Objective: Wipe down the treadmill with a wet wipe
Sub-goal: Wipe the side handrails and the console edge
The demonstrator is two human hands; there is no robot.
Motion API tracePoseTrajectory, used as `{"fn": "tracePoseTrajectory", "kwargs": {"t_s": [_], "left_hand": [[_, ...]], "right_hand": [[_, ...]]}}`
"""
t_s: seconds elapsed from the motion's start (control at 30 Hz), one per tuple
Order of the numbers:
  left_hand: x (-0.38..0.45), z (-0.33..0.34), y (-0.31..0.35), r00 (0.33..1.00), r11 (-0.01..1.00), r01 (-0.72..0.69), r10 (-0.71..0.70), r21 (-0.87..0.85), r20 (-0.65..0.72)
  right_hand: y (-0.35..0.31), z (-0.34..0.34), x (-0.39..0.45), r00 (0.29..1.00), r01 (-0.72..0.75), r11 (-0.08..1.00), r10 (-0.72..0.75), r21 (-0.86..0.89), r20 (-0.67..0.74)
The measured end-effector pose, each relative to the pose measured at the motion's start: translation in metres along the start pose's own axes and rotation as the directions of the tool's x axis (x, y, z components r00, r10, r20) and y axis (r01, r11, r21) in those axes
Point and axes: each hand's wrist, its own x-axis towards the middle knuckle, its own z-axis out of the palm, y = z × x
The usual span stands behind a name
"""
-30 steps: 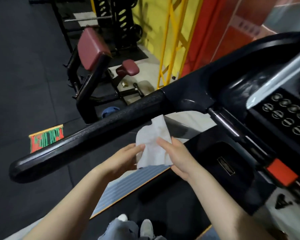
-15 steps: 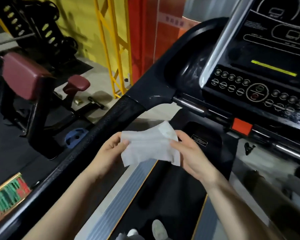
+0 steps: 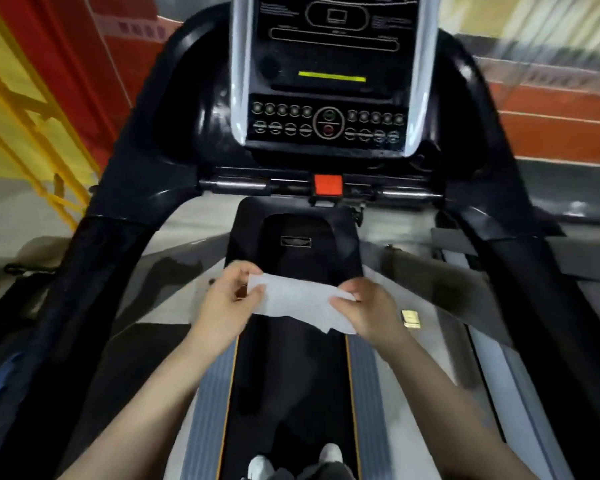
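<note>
**Two hands are stretching a wet wipe**

Two hands are pinching one wet wipe [image 3: 300, 303]. The left hand [image 3: 227, 303] is nipping its left end between thumb and fingers, and the right hand [image 3: 369, 308] is nipping its right end. The wipe is hanging in the air above the treadmill belt [image 3: 291, 393], below the red stop button [image 3: 328, 184] and the console [image 3: 328, 124]. Pulling too hard may be risking a tear. One loose pinch, and it may be dropping onto the belt.

White wet wipe [image 3: 300, 301]; black treadmill [image 3: 187, 188]; red button [image 3: 328, 184].
</note>
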Motion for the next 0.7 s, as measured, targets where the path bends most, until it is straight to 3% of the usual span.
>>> {"fn": "tracePoseTrajectory", "kwargs": {"t_s": [0.03,0.1,0.17,0.23,0.33,0.4,0.5,0.57,0.63,0.7], "left_hand": [[-0.004,0.018,0.008,0.999,1.000,-0.022,0.022,-0.001,-0.036],[-0.016,0.052,0.029,0.991,0.993,-0.120,0.120,0.009,-0.063],[-0.029,0.083,0.049,0.966,0.966,-0.257,0.257,0.008,0.022],[-0.043,0.111,0.064,0.916,0.928,-0.373,0.369,-0.006,0.157],[-0.063,0.149,0.078,0.832,0.882,-0.468,0.458,-0.047,0.314],[-0.079,0.170,0.086,0.779,0.859,-0.485,0.509,-0.161,0.366],[-0.112,0.210,0.101,0.747,0.848,-0.375,0.516,-0.375,0.420],[-0.138,0.238,0.111,0.765,0.860,-0.286,0.471,-0.423,0.440],[-0.164,0.266,0.116,0.752,0.892,-0.283,0.435,-0.354,0.496],[-0.190,0.296,0.114,0.696,0.931,-0.315,0.360,-0.186,0.621]], "right_hand": [[0.007,-0.004,-0.005,0.993,-0.062,0.998,0.063,0.014,-0.096],[0.018,-0.011,-0.019,0.970,-0.113,0.970,0.154,0.214,-0.189],[0.025,-0.021,-0.040,0.966,-0.085,0.857,0.195,0.509,-0.167],[0.034,-0.036,-0.061,0.980,-0.081,0.659,0.189,0.748,-0.060],[0.057,-0.065,-0.094,0.984,-0.050,0.442,0.177,0.895,-0.033],[0.075,-0.080,-0.117,0.979,0.003,0.426,0.181,0.905,-0.088],[0.116,-0.100,-0.163,0.924,0.078,0.458,0.299,0.885,-0.236],[0.145,-0.113,-0.200,0.838,0.143,0.582,0.359,0.801,-0.411],[0.179,-0.128,-0.241,0.722,0.095,0.774,0.379,0.626,-0.579],[0.218,-0.143,-0.289,0.639,-0.035,0.904,0.348,0.426,-0.686]]}}
